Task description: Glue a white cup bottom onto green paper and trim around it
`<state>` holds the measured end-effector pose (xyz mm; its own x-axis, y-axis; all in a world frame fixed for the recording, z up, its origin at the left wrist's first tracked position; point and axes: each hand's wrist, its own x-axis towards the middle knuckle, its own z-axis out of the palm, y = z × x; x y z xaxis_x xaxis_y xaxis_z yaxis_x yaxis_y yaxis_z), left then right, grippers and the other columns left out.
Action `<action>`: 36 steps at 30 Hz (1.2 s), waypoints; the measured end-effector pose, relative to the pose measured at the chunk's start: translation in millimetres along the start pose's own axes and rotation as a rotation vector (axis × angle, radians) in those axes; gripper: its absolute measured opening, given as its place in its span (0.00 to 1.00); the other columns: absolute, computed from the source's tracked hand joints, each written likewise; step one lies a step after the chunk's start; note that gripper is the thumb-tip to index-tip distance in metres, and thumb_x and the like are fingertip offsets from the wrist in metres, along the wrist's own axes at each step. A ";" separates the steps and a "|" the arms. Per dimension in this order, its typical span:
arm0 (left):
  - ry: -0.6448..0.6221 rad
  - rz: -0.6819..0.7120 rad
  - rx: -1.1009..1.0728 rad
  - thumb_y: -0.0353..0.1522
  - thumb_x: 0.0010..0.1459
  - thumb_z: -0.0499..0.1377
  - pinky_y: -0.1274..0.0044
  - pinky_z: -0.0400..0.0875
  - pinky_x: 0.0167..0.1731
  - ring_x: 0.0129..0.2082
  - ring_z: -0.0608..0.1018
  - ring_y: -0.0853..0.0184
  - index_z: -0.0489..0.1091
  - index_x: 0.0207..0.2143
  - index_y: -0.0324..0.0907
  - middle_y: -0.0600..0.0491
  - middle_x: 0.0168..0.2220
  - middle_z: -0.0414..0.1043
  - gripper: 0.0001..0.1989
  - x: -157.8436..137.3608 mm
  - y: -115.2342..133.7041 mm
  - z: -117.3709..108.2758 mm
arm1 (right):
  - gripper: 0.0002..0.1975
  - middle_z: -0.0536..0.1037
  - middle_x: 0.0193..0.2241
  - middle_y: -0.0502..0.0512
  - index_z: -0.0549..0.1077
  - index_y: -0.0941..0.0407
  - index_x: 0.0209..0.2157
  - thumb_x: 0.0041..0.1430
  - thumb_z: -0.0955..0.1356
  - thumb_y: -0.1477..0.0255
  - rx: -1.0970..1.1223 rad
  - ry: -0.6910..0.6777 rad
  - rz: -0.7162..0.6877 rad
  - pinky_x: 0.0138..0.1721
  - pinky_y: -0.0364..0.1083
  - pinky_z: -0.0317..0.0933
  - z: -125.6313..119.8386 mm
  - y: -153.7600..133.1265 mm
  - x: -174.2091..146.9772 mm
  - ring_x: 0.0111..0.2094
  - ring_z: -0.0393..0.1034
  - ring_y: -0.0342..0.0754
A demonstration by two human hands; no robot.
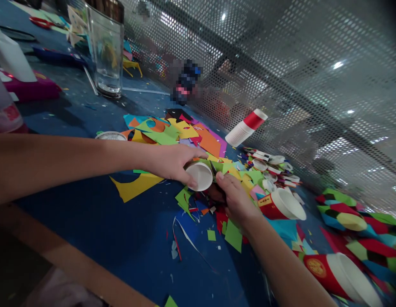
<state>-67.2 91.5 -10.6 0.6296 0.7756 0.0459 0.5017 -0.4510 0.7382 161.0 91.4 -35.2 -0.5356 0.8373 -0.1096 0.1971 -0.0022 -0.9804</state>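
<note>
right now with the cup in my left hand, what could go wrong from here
Your right hand holds a dark tool, probably scissors, close to your left hand, so a slip might nick a finger. The white cup could crumple if your left hand's grip tightens too much. Your right forearm is near a red-and-white cup and might knock it.

Held cup [201, 176] looks smooth ppr, jar [106, 51] glossy glass, screen [281, 91] perf. metal
</note>
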 end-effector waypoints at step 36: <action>-0.128 -0.181 -0.133 0.36 0.52 0.64 0.80 0.68 0.24 0.28 0.80 0.65 0.66 0.46 0.40 0.53 0.33 0.78 0.20 -4.3 11.2 -3.4 | 0.29 0.55 0.19 0.44 0.59 0.53 0.21 0.50 0.72 0.44 0.024 0.069 0.059 0.21 0.44 0.41 4.8 -5.3 -3.2 0.20 0.46 0.41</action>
<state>-66.4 84.7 -0.2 0.6112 0.7720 -0.1746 0.5362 -0.2416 0.8088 157.6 86.1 -30.4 -0.4656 0.8710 -0.1568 0.2063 -0.0655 -0.9763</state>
